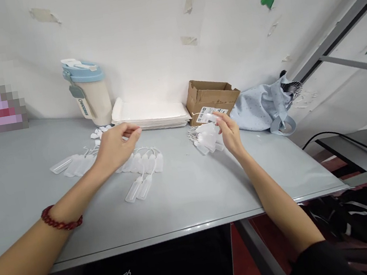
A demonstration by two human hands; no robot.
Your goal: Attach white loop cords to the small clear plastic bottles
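My left hand (117,147) hovers over a row of translucent plastic tags (144,162) with white cords. Its thumb and fingertips meet in a pinch; whatever is between them, if anything, is too small to make out. Two tags (139,188) lie nearer the front edge, and others (78,165) fan out left of the hand. My right hand (230,134) is closed on a small clear plastic tag (211,117), held up in front of the cardboard box. Below that hand lies a heap of similar tags (206,137) with their cords bunched to the left.
Along the wall stand a cream tumbler (99,99) with a blue lid, a stack of white trays (152,114), an open cardboard box (212,96) and a light blue bag (255,107). Small white pieces (99,132) lie by the tumbler. The grey table (193,201) ends at a front edge.
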